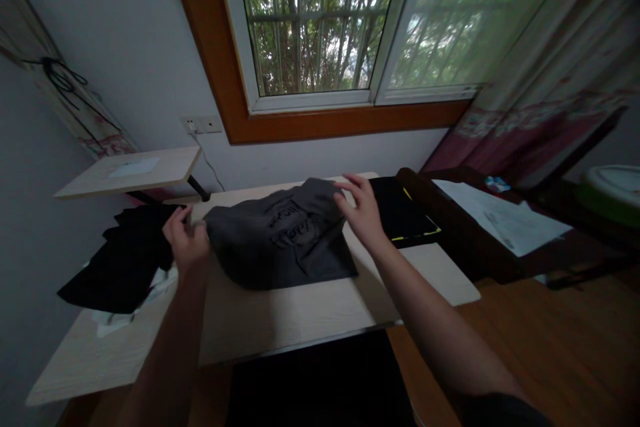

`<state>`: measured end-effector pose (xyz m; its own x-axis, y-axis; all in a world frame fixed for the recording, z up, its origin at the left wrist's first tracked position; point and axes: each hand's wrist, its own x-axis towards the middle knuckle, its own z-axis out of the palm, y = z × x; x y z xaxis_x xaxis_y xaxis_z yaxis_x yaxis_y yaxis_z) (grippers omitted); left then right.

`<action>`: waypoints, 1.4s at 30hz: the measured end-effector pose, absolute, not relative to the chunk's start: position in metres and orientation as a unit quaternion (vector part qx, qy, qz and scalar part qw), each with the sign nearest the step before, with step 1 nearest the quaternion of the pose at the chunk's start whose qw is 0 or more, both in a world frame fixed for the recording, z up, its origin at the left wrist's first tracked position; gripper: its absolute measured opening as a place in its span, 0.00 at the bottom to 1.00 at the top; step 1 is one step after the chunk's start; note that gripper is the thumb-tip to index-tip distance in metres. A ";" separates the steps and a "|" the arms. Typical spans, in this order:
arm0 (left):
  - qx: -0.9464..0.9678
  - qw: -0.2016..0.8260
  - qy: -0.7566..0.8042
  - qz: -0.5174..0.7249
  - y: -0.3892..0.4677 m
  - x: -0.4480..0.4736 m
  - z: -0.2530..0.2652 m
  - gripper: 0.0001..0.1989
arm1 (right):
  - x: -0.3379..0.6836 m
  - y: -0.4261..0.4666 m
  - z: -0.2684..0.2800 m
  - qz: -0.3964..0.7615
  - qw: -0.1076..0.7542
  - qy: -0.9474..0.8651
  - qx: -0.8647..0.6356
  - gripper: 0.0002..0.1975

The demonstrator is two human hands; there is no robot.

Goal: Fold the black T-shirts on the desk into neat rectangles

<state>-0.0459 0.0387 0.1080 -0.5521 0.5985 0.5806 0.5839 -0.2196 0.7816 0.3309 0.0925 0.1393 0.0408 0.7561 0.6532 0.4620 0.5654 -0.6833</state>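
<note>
Window point(320, 20): at 12 o'clock in my view, barred, orange-brown frame, green foliage outside.
Table point(300, 320): pale wood, from the centre to 7 o'clock in front of me.
Curtain point(560, 60): at 2 o'clock, pale with a floral band and pink below.
Grey cloth point(260, 260): just off centre towards 7 o'clock, over the table, creased, with dark lettering I cannot read; its near right corner is square.
Black cloth point(120, 260): a loose pile between 8 and 9 o'clock, on the table.
Shelf point(175, 167): pale board at 9 o'clock, raised beyond the black cloth.
Papers point(505, 213): white, at 3 o'clock, on a dark surface point(425, 193).
My right hand point(361, 205): at the grey cloth's far right edge, fingers parted; I cannot tell whether it grips.
My left hand point(187, 237): at the grey cloth's left end, fingers curled; I cannot tell whether cloth is pinched.
Wall socket point(201, 125): at 10 o'clock, a pale cable point(210, 163) hanging from it.
</note>
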 end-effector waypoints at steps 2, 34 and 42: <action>0.558 -0.065 0.611 0.558 0.023 -0.023 0.088 0.14 | 0.312 0.071 0.119 0.154 0.494 -0.750 -0.412 0.10; 0.672 0.378 0.561 0.303 -0.045 -0.131 0.127 0.15 | 0.448 0.059 0.088 0.149 0.469 -0.656 -0.571 0.13; 0.775 0.239 0.536 0.234 -0.010 -0.045 0.073 0.14 | 0.394 0.063 0.089 0.067 0.363 -0.700 -0.611 0.12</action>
<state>-0.0451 -0.0099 0.0734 0.3168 0.9425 0.1067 0.7186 -0.3120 0.6215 0.3943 0.0631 0.0887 0.0113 0.9041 0.4272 0.8072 0.2439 -0.5376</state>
